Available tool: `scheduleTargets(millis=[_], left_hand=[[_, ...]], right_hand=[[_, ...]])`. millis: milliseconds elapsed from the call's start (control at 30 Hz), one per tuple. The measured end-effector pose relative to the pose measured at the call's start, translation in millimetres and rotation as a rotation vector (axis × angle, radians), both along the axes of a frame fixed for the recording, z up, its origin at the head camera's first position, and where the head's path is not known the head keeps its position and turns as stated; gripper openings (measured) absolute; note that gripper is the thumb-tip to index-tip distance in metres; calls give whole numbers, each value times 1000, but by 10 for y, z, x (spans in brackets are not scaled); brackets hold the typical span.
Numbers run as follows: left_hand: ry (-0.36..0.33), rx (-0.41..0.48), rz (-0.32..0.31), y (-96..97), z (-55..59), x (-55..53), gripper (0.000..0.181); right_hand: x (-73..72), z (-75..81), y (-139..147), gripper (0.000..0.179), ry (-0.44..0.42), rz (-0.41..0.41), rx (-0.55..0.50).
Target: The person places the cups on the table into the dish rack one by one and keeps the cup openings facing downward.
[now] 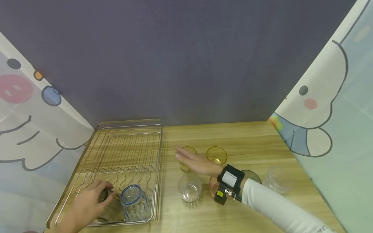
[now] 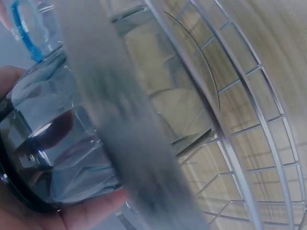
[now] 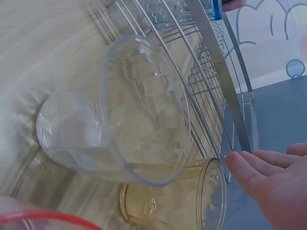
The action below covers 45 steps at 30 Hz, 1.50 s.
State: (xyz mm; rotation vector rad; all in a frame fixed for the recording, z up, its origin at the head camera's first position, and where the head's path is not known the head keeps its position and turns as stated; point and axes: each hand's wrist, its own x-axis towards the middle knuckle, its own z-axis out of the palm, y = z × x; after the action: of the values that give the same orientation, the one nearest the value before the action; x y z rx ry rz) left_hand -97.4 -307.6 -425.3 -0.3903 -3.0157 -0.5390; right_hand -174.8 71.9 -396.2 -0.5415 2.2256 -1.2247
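Observation:
My left hand [image 1: 90, 202] grips a dark-rimmed glass [image 2: 81, 167] inside the front part of the wire dish rack [image 1: 158, 152]. Its fingers and thumb wrap round the glass near the rim, and the rack's metal band cuts across it in the left wrist view. Right beside that glass, a blue-rimmed glass [image 1: 134, 204] sits in the rack. My right hand [image 1: 201, 163] hangs with straight fingers, holding nothing, and overlaps an amber glass [image 3: 165, 201] in the head view. A clear glass [image 1: 189, 187] stands on the table just in front of that hand.
Behind the right wrist stands a second amber glass [image 1: 216, 153]. The right arm partly covers a pink-rimmed glass [image 1: 214, 186] and a dark-rimmed glass [image 1: 253, 174]. Another clear glass [image 1: 275, 181] is farther right on the wooden table [image 1: 247, 136]. A grey panel [image 1: 186, 64] rises at the back.

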Motion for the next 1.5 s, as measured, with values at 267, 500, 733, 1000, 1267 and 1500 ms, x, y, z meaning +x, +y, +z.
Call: scheduleTargets(millis=[267,500,733,1000,1267,1500], left_hand=[[-53,-59,6,68,-64,-19,24],[-76,-77,21,89,-106,28,25],[-95,-107,36,81,-86,65,22],[17,-65,-12,116,-143,55,23],[72,3,-14,145,-166,30,24],[-15,45,10,137,-118,47,35]], right_hand=[[53,-37,-57,62,-108,-10,-105],[106,-82,-117,60,-128,-22,-140],[85,-66,-124,58,-111,-1,-123],[32,-11,22,59,-83,-38,-129],[-28,72,253,62,-49,-99,-123],[-127,115,386,61,-17,-116,-167]])
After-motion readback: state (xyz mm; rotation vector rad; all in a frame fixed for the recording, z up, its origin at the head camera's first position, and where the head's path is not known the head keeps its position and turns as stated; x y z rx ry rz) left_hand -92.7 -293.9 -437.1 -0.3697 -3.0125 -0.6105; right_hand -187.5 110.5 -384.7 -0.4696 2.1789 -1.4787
